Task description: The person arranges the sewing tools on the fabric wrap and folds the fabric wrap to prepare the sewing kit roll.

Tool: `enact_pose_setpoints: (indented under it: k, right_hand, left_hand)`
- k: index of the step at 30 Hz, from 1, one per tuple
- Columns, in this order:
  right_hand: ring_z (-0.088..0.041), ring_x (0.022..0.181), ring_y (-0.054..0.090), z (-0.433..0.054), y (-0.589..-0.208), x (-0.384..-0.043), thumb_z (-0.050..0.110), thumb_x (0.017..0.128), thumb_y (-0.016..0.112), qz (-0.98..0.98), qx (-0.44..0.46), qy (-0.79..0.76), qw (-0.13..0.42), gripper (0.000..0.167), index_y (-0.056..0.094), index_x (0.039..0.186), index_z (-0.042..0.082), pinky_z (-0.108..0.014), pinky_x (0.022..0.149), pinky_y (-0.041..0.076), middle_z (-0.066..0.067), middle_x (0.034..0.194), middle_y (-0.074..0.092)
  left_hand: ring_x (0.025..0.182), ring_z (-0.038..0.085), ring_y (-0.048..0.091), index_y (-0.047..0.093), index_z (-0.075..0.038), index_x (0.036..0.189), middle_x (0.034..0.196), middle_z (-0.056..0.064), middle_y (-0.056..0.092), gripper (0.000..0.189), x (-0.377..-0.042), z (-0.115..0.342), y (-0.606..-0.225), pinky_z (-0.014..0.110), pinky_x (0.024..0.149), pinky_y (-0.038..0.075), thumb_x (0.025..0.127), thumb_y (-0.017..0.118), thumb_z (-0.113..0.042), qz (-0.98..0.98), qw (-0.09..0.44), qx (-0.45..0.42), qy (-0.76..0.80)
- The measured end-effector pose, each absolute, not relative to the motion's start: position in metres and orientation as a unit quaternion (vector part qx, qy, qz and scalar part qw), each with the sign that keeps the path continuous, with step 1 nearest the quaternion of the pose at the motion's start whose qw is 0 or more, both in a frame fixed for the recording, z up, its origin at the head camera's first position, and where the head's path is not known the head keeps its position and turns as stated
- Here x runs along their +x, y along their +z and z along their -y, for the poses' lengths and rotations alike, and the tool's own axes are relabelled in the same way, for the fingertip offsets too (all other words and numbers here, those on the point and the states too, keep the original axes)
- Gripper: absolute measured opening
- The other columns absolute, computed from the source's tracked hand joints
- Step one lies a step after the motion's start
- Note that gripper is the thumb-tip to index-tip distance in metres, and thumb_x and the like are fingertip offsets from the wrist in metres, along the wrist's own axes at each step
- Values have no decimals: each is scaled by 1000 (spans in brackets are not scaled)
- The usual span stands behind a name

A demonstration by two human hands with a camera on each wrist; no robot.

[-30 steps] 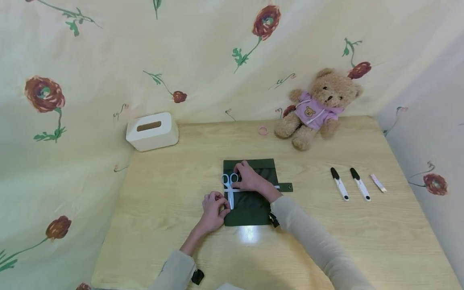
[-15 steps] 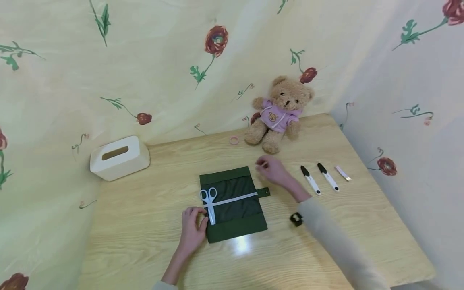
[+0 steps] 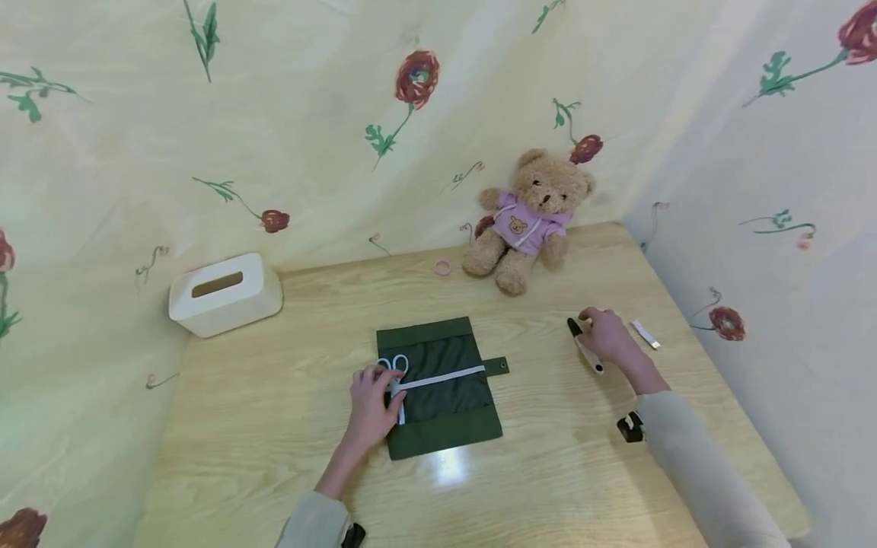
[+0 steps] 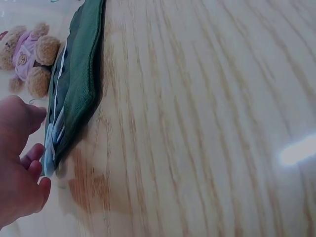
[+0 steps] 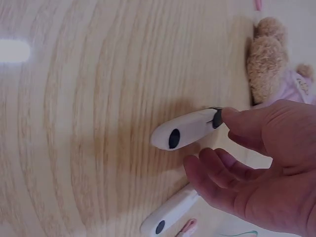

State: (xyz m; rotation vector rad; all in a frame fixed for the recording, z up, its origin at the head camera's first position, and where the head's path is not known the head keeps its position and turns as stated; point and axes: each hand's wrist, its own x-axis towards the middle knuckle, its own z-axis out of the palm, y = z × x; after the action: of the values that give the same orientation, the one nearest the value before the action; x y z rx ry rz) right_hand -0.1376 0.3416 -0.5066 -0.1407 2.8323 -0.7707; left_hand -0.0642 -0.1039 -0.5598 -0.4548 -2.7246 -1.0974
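On a wood-grain table, with fingers apart: the right hand, nearer to a black-tipped white tool just left of its fingertips, slanted lengthwise from far left to near right, contact unclear; and, at left, the left hand, over pale scissors. By count: one teddy bear, far; one tissue box, far left; one green fabric case; one pair of scissors, along its left edge; two such tools, right; one pale pink stick, farther right; one pink ring, far.

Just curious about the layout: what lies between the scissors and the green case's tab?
Dark lining, crossed by a white band, and nothing loose; the head view shows this.
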Motion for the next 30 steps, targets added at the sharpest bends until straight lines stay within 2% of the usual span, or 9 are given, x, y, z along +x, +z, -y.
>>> enact_pose_setpoints:
  k: [3,7,12,17,25,30]
  right_hand:
    - [-36,76,61,-347,-508,-139,2,89,66,-958,-40,-258,114,45,48,123,-21,-48,67,50,-31,92,62]
    - [-24,61,57,-354,-506,-137,1,88,65,-955,-30,-263,133,46,47,124,-21,-40,57,48,-28,88,62]
    - [-19,52,54,-354,-506,-132,0,89,63,-947,-32,-283,146,46,44,126,-20,-36,50,46,-29,87,62]
    - [-23,59,58,-351,-509,-127,0,88,62,-944,-30,-295,142,47,42,126,-19,-36,52,47,-34,94,61]
    - [-24,60,57,-342,-512,-130,0,90,64,-945,-32,-292,144,54,37,135,-14,-38,54,47,-28,90,61]
    - [-23,62,58,-339,-517,-134,1,89,68,-940,-38,-312,136,53,41,134,-10,-36,55,48,-27,92,60]
  left_hand:
    - [101,36,41,69,-8,115,113,17,52,32,-73,99,-560,53,82,33,85,78,-7,918,71,-158,-357]
    - [101,35,41,70,-11,114,112,16,51,29,-80,93,-559,51,81,34,86,78,-9,925,52,-164,-339]
    - [99,34,39,73,-14,109,108,13,49,24,-80,88,-557,49,78,33,86,77,-9,931,35,-163,-326]
    - [98,33,39,74,-15,103,106,12,47,19,-75,87,-557,47,78,32,86,77,-8,931,26,-152,-330]
    - [98,33,38,71,-14,101,106,12,45,20,-71,92,-559,48,79,30,84,77,-4,932,35,-142,-332]
    - [97,34,38,71,-14,100,106,12,45,22,-68,95,-558,50,78,30,83,77,-2,935,39,-129,-329]
